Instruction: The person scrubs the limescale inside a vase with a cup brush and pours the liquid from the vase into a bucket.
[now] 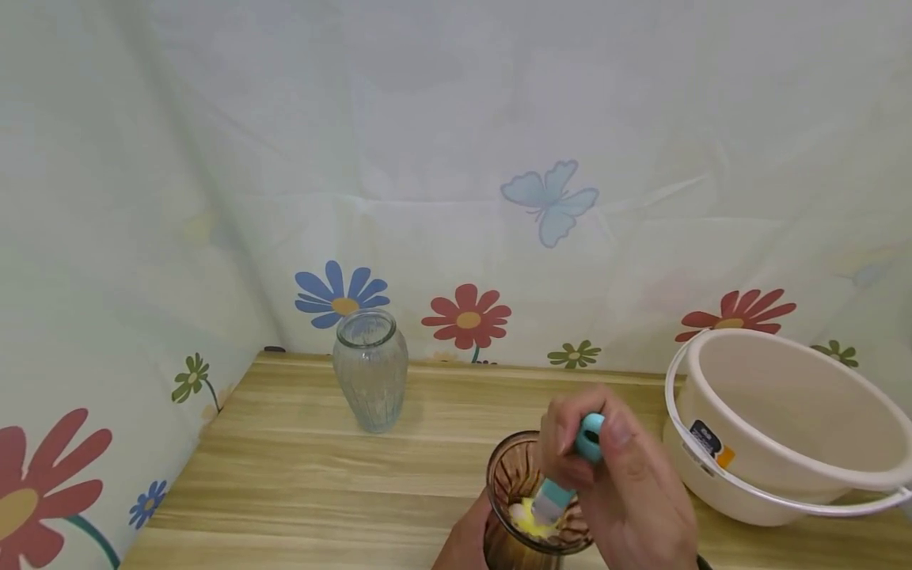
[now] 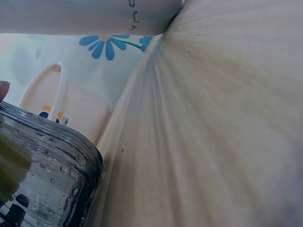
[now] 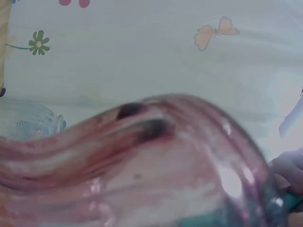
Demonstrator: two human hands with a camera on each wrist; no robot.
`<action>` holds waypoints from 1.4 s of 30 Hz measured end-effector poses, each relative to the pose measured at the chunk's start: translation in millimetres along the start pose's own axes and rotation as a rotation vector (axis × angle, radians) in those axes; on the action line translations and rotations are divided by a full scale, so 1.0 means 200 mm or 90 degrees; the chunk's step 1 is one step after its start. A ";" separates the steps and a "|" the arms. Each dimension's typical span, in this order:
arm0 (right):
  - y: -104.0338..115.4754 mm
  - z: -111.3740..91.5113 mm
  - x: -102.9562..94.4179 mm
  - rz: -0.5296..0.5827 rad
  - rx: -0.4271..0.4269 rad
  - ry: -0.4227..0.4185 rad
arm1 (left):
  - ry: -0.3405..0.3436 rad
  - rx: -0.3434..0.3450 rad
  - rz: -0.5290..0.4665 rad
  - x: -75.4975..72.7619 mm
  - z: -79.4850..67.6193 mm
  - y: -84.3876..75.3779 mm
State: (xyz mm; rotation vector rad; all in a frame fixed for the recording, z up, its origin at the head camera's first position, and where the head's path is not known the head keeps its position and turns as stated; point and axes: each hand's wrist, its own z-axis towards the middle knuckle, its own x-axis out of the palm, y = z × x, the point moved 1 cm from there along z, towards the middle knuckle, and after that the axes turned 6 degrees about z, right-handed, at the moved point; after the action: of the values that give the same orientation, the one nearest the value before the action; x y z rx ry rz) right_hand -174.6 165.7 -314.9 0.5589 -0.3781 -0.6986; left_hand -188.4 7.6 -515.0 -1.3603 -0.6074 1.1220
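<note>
The right grip (image 1: pixel 627 479) was closed round a teal-handled, yellow-ended scrubber (image 1: pixel 556 494) inside a fluted brown glass vase (image 1: pixel 507 475), which the left grip (image 1: pixel 466 538) held, fingers mostly hidden. Scrubbing seemed in hand; the next stroke called for a steady vase.

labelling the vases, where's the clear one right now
In the head view, the clear vase stands back left on the table, by the blue flower, left of the brown vase.

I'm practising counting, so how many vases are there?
2: the clear vase standing on the table, and the brown vase in the left hand.
</note>
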 end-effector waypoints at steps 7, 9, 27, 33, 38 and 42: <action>-0.01 -0.01 0.02 -0.049 0.076 -0.004 | -0.018 0.013 0.018 0.05 0.03 0.26; 0.00 -0.01 0.03 -0.091 0.123 -0.009 | -0.014 0.010 0.012 0.05 0.02 0.24; -0.04 0.00 0.06 -0.144 0.334 0.046 | 0.017 0.012 -0.053 0.01 -0.02 -0.05; -0.02 0.01 0.08 -0.158 0.342 0.042 | 0.032 -0.016 -0.084 0.01 -0.03 -0.07; 0.01 0.03 0.10 -0.177 0.352 0.023 | 0.040 -0.064 -0.084 0.01 -0.03 -0.08; 0.01 0.02 0.09 -0.171 0.282 0.005 | 0.022 -0.029 -0.056 0.00 -0.02 -0.07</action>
State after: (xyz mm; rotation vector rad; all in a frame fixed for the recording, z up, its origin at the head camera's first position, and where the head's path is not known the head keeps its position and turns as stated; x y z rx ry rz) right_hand -162.1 153.5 -307.6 1.0448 -0.4583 -0.8763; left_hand -180.3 8.1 -503.4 -1.3758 -0.6638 1.0179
